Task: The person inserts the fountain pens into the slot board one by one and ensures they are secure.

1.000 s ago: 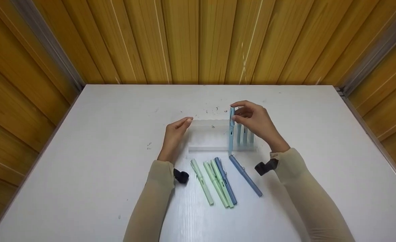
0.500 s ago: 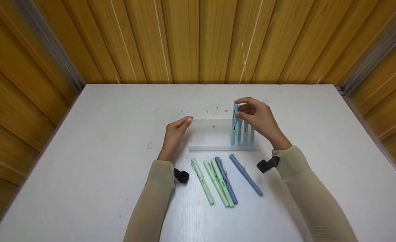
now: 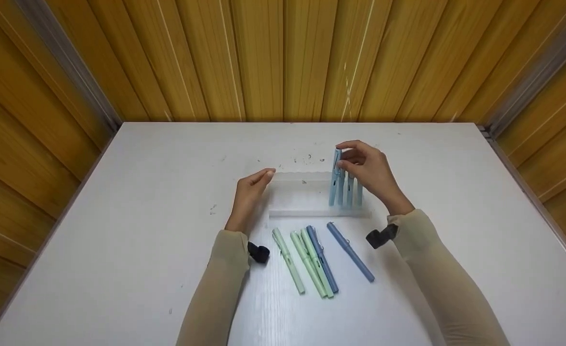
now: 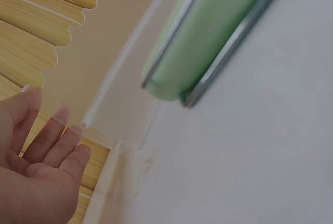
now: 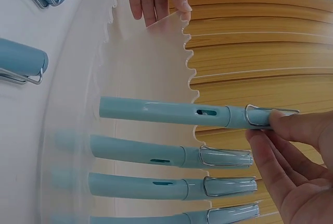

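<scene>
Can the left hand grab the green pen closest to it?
Probably yes. The left hand only touches the clear rack, and the green pen lies bare on the table beside that wrist.

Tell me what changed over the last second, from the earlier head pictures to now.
The right hand, pinching a light blue pen by its cap, carried it rightward and lowered it into the clear rack, beside three light blue pens already standing there. It still holds the pen. The left hand stayed at the rack's left end; the five pens on the table did not move.
</scene>
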Demonstrator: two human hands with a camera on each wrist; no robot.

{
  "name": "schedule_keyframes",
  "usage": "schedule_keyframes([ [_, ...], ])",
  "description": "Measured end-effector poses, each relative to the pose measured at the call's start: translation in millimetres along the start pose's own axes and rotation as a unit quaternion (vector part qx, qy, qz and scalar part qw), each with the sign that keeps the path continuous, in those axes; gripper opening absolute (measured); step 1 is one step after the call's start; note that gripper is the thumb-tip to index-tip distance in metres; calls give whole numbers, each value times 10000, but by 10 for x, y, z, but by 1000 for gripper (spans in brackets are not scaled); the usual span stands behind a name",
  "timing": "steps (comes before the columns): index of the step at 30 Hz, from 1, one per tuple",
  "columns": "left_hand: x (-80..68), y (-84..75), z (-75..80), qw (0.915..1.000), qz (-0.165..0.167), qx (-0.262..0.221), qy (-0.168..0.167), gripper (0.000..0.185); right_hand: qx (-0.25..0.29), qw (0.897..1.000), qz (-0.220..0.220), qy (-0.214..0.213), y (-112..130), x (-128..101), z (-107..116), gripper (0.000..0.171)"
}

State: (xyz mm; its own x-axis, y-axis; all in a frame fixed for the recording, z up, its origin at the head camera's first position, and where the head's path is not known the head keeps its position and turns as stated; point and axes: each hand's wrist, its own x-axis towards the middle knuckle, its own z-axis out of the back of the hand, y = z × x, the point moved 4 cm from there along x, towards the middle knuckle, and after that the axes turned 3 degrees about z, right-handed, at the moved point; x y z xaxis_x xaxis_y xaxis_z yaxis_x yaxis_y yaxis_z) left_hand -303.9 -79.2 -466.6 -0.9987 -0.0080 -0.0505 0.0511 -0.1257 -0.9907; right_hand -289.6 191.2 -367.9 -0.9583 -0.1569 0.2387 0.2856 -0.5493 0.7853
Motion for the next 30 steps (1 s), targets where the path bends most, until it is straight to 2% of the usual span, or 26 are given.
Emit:
schedule_keyframes([
  [9,-33,-34,-12,9999,132,-7,21,36,-46,9999,-145,33,-62,-7,-33,37],
  [10,-4,10,-12,9999,107,7,-12,36,-38,9999,-144,33,-60,-7,-37,38],
  [19,-13,11,8,10000,67,-46,-25,37,-3,10000,-49,77,-55,-4,-88,37],
  [30,-4,-8,0,10000,52,-61,-51,36,-47,9998,-136,159,-103,-6,-110,35],
])
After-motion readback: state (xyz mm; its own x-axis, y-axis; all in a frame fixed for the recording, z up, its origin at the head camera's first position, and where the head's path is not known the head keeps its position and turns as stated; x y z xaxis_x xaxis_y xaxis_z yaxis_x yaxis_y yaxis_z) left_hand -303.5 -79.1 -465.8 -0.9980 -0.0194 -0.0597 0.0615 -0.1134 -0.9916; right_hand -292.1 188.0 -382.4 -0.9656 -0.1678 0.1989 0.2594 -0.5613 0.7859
